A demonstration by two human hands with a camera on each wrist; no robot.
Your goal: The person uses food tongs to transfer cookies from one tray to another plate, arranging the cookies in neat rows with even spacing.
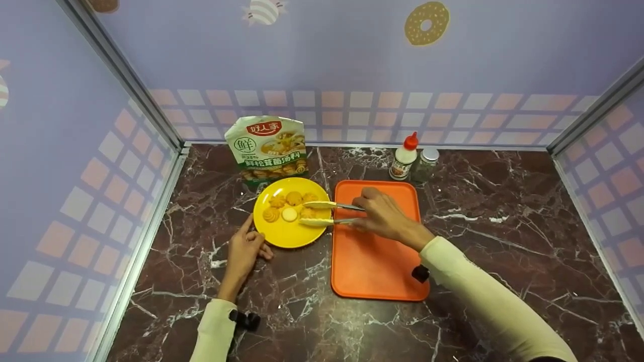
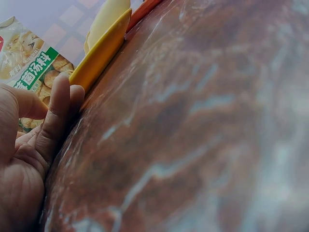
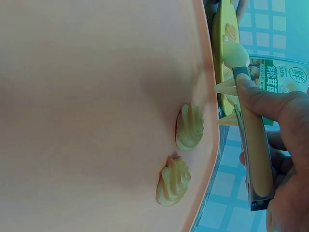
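Note:
My right hand (image 1: 385, 213) grips metal tongs (image 1: 347, 206) with pale yellow tips. Their tips are spread over the right side of a round yellow plate (image 1: 289, 239), with a swirled cookie (image 1: 307, 213) between them. Several other golden cookies (image 1: 294, 198) lie on the plate. At its left rim is my left hand (image 1: 245, 251); in the left wrist view an extended finger (image 2: 59, 94) touches the rim. Right of the plate lies an orange tray (image 1: 375, 271). Two swirled cookies (image 3: 189, 126) show on it in the right wrist view, hidden behind my hand in the head view.
A green and white food pouch (image 1: 269, 148) stands behind the plate. Beyond the tray are a red-capped squeeze bottle (image 1: 403, 160) and a silver-lidded jar (image 1: 426, 165). Patterned panels (image 1: 352, 60) enclose the dark marbled table (image 1: 287, 322) at the back and sides.

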